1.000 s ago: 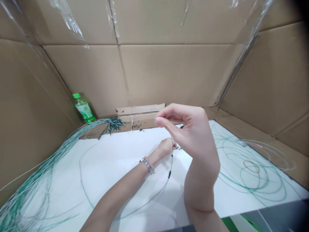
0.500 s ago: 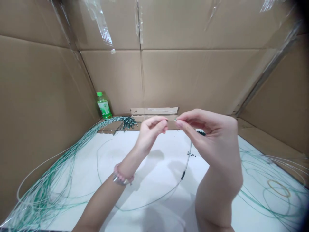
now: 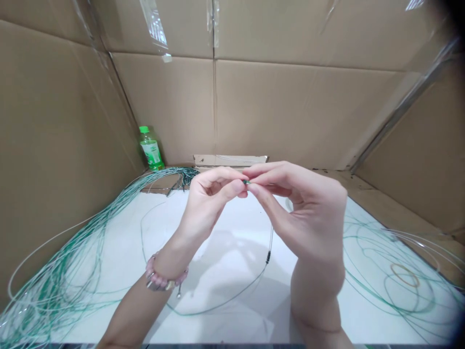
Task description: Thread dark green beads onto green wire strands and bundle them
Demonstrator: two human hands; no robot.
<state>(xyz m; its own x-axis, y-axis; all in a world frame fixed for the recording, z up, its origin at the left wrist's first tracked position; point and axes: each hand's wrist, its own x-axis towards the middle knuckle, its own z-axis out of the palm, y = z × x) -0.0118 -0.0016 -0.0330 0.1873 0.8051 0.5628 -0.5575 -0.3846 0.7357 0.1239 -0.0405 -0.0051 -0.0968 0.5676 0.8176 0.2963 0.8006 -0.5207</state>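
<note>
Your left hand (image 3: 198,208) and right hand (image 3: 310,208) meet, fingertips pinched closed on a tiny dark-green piece (image 3: 246,182) above the white tabletop (image 3: 232,330). Below your right hand hangs a thin green wire (image 3: 191,315) threaded with small black beads (image 3: 268,257). A bundle of green-and-white wires (image 3: 69,269) lies leftward, loose green coils (image 3: 392,308) rightward.

Creased cardboard walls (image 3: 269,106), bearing strips of glossy clear tape (image 3: 154,24), enclose a white work surface (image 3: 225,327) marked by soft shadows.
</note>
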